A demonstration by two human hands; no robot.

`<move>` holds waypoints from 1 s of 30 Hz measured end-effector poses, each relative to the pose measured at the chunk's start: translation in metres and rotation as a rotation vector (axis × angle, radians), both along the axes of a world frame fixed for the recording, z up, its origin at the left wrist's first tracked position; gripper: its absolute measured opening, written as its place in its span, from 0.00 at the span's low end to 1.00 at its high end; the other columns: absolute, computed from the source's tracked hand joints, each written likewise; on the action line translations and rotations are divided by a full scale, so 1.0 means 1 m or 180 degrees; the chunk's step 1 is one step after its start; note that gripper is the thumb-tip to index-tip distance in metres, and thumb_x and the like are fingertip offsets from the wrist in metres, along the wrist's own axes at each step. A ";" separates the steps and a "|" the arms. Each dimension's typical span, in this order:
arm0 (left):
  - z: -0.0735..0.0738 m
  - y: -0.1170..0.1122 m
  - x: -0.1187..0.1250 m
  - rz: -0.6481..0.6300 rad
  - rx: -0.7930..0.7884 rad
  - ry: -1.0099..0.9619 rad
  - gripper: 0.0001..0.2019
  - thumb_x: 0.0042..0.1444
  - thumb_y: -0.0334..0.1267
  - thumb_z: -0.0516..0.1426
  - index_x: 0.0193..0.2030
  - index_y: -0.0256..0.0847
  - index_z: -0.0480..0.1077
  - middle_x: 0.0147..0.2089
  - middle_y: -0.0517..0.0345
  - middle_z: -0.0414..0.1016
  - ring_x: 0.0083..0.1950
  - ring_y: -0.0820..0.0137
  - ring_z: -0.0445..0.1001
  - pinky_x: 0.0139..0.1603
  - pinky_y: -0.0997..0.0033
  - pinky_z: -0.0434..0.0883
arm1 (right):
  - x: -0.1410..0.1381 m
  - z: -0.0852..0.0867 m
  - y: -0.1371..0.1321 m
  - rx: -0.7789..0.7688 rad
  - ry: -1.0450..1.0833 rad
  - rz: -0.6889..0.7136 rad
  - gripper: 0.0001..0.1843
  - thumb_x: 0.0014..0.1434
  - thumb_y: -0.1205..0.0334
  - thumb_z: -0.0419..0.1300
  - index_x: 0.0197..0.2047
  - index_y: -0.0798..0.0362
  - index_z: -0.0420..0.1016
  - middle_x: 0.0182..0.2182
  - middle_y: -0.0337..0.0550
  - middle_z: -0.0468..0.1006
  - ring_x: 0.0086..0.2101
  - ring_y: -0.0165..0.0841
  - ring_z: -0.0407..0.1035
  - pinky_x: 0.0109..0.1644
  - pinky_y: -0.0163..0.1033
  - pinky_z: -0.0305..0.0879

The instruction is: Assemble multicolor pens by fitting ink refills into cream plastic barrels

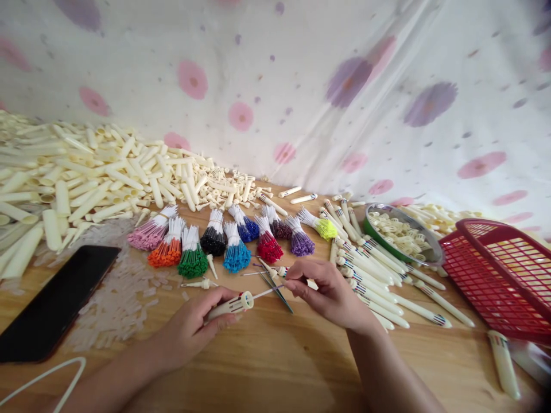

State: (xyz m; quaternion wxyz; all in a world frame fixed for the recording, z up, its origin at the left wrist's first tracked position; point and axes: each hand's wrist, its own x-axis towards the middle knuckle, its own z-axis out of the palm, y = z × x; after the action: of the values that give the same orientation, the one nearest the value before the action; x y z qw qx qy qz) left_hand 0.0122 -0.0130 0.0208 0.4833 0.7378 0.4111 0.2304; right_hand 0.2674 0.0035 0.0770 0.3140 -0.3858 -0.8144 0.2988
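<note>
My left hand (198,321) is closed around a cream slotted pen barrel (230,307), its open end turned to the right. Between thumb and forefinger, my right hand (327,292) pinches a thin white pen refill (267,292), whose far tip is at the barrel's opening. How deep the tip sits I cannot tell. Behind the hands lie bundles of refills with coloured ends, among them green (192,252), light blue (236,248), red (269,240) and purple (300,236). Tweezers (282,297) and small cream parts (202,283) rest just beyond my hands.
Cream tubes (107,172) are heaped at the back left. A black phone (55,301) lies over small clear pieces (116,292). Multicolour pens (374,264) are piled on the right, beside a green-sided bowl (376,238) of cream parts and a red basket (499,275).
</note>
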 end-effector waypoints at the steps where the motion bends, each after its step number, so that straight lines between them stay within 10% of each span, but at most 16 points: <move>1: 0.000 0.000 0.000 0.0002 -0.0006 0.0013 0.11 0.58 0.40 0.51 0.47 0.46 0.66 0.39 0.61 0.74 0.39 0.69 0.71 0.40 0.76 0.67 | -0.001 0.000 0.000 -0.0006 -0.0026 -0.0002 0.08 0.60 0.62 0.54 0.30 0.55 0.68 0.22 0.38 0.67 0.24 0.25 0.60 0.27 0.30 0.56; 30: 0.000 0.001 0.002 0.0037 -0.0062 -0.0039 0.11 0.57 0.41 0.53 0.46 0.46 0.67 0.41 0.60 0.74 0.43 0.68 0.72 0.43 0.73 0.69 | -0.026 -0.009 -0.004 0.0389 -0.0193 0.0493 0.08 0.62 0.65 0.52 0.35 0.56 0.71 0.26 0.41 0.73 0.27 0.27 0.65 0.31 0.30 0.59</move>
State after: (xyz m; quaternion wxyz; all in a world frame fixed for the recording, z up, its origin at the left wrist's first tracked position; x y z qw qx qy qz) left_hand 0.0137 -0.0117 0.0212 0.4915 0.7292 0.4147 0.2338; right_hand 0.2410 -0.0001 0.0684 0.2881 -0.3106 -0.8677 0.2601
